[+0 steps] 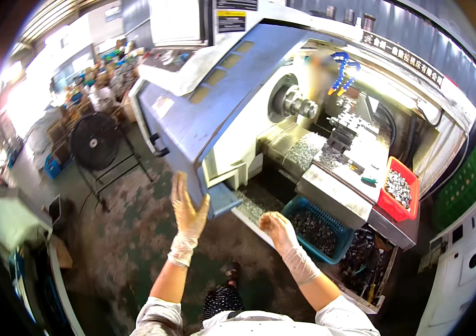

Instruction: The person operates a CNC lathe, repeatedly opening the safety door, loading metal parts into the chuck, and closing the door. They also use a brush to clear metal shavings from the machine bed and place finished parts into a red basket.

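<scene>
Head view: left hand [187, 215] raised, fingers [179, 187] spread open, empty, tips just beside the lathe's sliding door [193, 106]. Right hand [276, 227] loosely curled, empty, just left of one blue basket [336, 255] of metal parts. One red basket [411, 196] well right.

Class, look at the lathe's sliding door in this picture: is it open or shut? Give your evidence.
Open. The sliding door sits pushed to the left, so the chuck and the chip-strewn bed inside show uncovered. The left hand is raised near its lower corner.
</scene>
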`<state>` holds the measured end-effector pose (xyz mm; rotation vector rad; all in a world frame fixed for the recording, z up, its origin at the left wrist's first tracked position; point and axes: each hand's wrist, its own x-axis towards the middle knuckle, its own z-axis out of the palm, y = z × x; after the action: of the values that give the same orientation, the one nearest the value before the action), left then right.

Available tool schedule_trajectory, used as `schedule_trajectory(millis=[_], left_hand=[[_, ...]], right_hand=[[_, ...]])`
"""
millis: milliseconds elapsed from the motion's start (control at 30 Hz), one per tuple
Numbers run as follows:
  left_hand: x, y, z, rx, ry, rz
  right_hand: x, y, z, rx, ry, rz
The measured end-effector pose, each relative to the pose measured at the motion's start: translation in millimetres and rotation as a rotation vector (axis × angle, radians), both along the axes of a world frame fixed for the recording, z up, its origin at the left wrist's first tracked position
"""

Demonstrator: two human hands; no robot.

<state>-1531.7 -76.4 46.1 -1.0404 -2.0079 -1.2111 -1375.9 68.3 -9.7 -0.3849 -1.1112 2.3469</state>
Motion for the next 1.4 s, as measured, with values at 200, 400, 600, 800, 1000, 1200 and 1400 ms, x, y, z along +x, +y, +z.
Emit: schedule_trajectory(millis=[200,400,600,800,1000,1200,1400], left_hand=[[-53,47,3,0.178,0.066,-0.085],[-51,35,-18,0.207,0.06,-0.067],[-48,28,-20,0.249,0.052,-0.102],[-48,47,-20,0.306,0.007,-0.175],[-46,43,-17,0.318,-0.005,-0.144],[-47,52,-14,0.334,0.024,-0.133],[-43,52,-14,0.353,0.023,-0.111]], right_hand=[[-82,135,31,0.208,-0.092,-0.471],[-143,278,41,0.407,-0.515,-0.886],[-157,401,1,0.35,-0.346,-0.739],[-127,432,-11,0.417,-0.447,-0.892],[-146,413,2,0.376,-0.363,-0.797],[-159,407,3,0.41,-0.369,-0.741],[-173,391,8,0.452,-0.39,-0.659]])
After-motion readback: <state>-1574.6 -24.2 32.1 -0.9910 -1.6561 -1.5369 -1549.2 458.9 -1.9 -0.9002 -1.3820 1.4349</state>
